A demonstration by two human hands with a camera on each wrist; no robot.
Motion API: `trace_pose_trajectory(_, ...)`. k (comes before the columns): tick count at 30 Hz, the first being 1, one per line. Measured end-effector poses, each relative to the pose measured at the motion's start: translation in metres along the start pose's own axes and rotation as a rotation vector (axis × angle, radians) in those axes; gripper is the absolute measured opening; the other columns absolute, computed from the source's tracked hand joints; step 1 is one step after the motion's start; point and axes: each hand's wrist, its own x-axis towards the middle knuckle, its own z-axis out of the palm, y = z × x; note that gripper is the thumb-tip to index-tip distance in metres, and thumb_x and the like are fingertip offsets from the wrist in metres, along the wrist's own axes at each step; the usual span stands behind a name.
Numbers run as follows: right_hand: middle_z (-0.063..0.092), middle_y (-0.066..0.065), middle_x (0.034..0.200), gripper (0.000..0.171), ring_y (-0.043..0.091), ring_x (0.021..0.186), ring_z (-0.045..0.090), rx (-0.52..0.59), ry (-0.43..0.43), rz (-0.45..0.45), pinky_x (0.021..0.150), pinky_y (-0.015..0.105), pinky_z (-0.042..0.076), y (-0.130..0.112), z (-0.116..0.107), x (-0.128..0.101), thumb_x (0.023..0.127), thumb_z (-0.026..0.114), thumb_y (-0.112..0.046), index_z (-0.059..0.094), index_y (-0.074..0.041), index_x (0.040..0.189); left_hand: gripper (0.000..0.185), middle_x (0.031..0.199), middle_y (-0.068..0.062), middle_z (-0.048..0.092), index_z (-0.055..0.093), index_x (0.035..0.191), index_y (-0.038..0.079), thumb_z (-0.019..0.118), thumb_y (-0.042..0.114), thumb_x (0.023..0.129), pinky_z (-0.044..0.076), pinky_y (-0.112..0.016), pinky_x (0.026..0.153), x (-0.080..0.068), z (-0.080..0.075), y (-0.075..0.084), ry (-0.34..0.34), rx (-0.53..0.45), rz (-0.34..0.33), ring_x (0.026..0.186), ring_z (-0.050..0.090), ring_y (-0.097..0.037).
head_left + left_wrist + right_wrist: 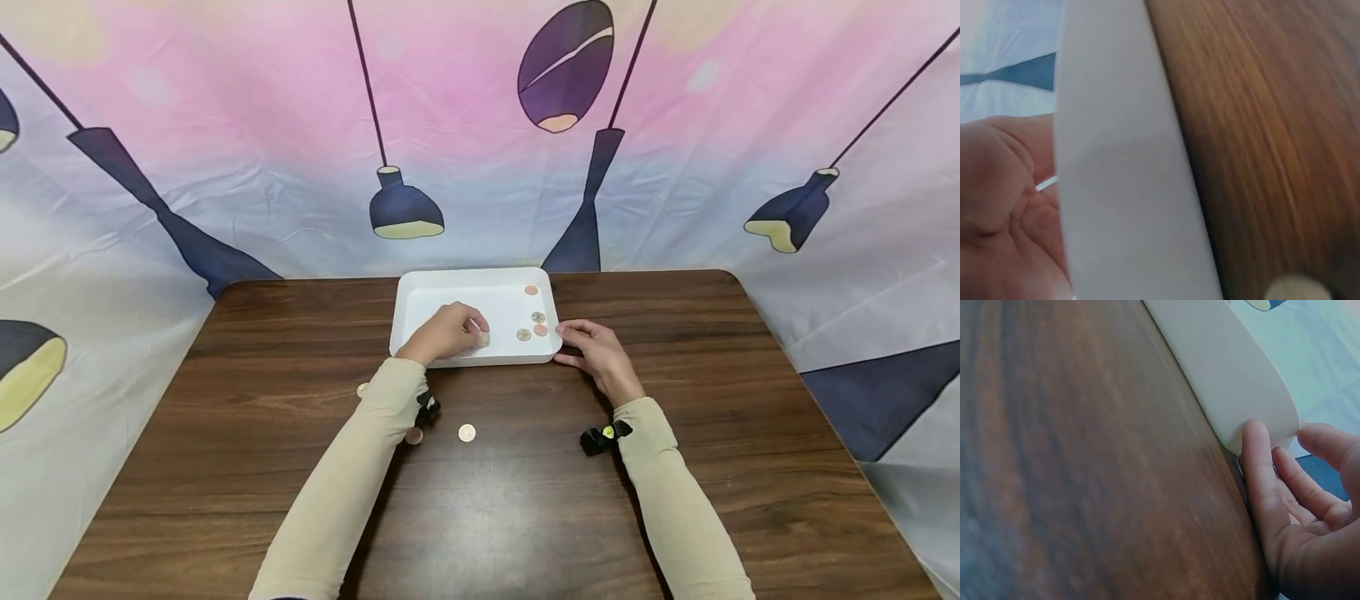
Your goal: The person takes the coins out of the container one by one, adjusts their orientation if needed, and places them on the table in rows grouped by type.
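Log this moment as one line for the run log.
left hand: pinches coin inside white tray | right hand: touches tray's near right corner | table: loose coins in front of tray

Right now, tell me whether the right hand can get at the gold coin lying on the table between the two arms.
Probably yes. The right hand rests against the white tray's corner and holds nothing, and the gold coin lies on bare table with nothing over it. The hand would need to draw back toward the body.

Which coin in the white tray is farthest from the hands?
The copper-coloured coin alone near the white tray's far right corner. The other loose coins cluster closer to the right hand.
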Motion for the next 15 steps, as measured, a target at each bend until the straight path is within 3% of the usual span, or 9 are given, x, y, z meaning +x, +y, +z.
trace_pose_trajectory(10,0.055,0.018,0.142,0.040,0.019,0.113,0.064,-0.009,0.002,0.007,0.089,0.029,0.061,-0.002,-0.001,-0.002,0.108,0.062,-0.018,0.057,0.002,0.143,0.018,0.095,-0.008,0.077,0.079,0.110,0.003,0.064,0.003,0.101,0.055,-0.031,0.076,-0.039,-0.017,0.002,0.156,-0.059,0.023,0.085,0.068,-0.019)
trace_pose_trajectory(15,0.055,0.016,0.139,0.037,0.019,0.112,0.063,0.002,-0.007,0.006,0.088,0.029,0.062,-0.002,0.000,-0.001,0.108,0.062,-0.017,0.058,0.001,0.140,0.017,0.093,-0.010,0.077,0.078,0.111,0.003,0.063,0.005,0.103,0.061,-0.033,0.082,-0.066,-0.019,0.010,0.159,-0.215,-0.016,0.090,0.076,-0.027)
